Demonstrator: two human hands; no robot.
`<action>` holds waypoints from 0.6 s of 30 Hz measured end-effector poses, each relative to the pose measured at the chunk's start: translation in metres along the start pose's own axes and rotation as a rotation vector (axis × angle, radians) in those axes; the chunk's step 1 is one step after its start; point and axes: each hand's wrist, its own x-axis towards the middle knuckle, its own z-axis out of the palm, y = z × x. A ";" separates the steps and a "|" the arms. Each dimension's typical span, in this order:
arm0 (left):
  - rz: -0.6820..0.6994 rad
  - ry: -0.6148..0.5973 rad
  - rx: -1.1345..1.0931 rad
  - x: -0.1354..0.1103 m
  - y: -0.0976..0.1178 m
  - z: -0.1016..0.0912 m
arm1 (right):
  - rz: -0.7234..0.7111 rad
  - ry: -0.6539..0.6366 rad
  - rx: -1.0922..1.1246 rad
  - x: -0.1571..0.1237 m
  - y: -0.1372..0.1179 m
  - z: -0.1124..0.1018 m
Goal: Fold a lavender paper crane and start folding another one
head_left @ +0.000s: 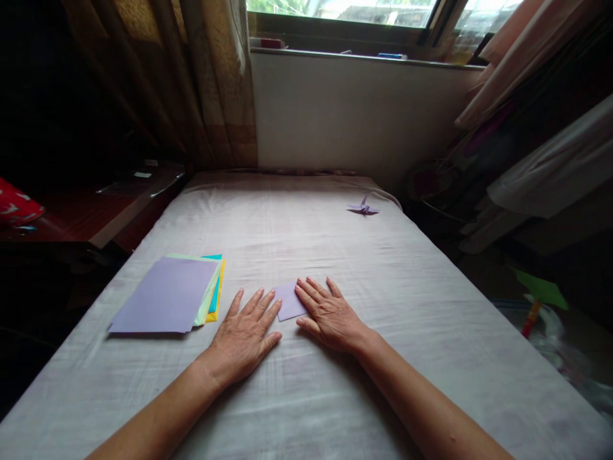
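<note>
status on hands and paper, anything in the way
Left hand palm down, open; right hand open, partly covering small purple paper. Paper stack leftward, clear of it.

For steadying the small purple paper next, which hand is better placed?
Probably the right hand: it covers the right part of the small purple paper, while the left hand only reaches its left edge.

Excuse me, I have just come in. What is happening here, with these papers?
Someone is handling a small piece of lavender paper on a pale cloth. The right grip, a bare hand, lies open with its fingers over the paper's right part; the left grip is also open, palm down, fingertips at its left edge. A stack of coloured sheets lies to the left, and a purple origami crane sits farther back, to the right.
</note>
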 end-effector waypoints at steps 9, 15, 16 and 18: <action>-0.102 0.195 -0.092 0.018 0.003 -0.009 | 0.094 0.132 0.084 0.007 -0.008 -0.003; -0.175 0.291 -0.085 0.024 -0.001 0.011 | 0.346 0.235 0.075 0.017 -0.013 -0.002; -0.180 0.283 -0.084 0.023 -0.002 0.014 | 0.350 0.240 0.085 0.017 -0.014 -0.001; -0.195 0.260 -0.090 0.021 -0.003 0.019 | 0.331 0.259 0.120 0.017 -0.015 0.002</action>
